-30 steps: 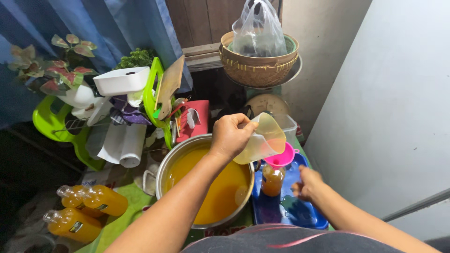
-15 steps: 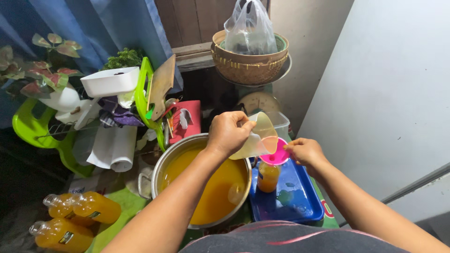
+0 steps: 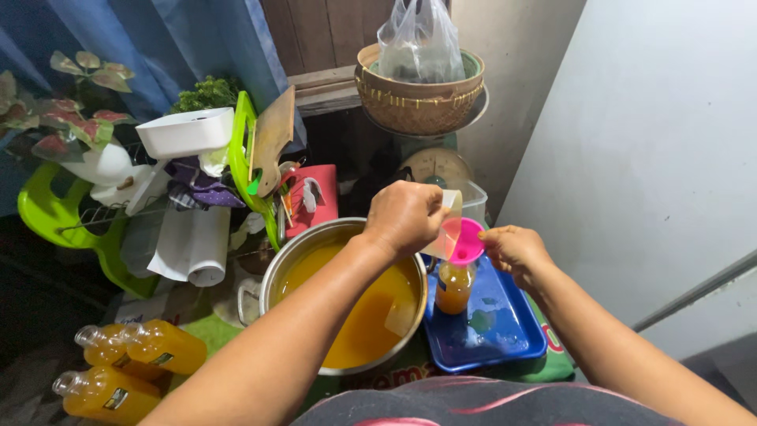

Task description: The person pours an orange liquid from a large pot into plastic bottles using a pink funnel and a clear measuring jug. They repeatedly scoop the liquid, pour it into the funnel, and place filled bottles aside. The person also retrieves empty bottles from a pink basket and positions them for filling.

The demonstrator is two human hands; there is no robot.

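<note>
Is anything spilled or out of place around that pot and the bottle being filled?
A little looks spilled: the blue tray under the bottle shows wet patches. Three filled bottles lie on their sides at lower left rather than standing. Otherwise the left hand tips a jug into the pink funnel, steadied by the right hand.

Left hand (image 3: 404,217) covered most of the clear jug (image 3: 441,229); its contents could not be read. Left fingers were hidden on the far side of the fist. Bottle (image 3: 453,288) mouth sat concealed under the pink funnel (image 3: 465,241). Forearm blocked part of the pot (image 3: 347,304). Filled bottles (image 3: 126,367) at lower left were cut by the frame edge. Scale (image 3: 435,167) dial was too small to read.
</note>
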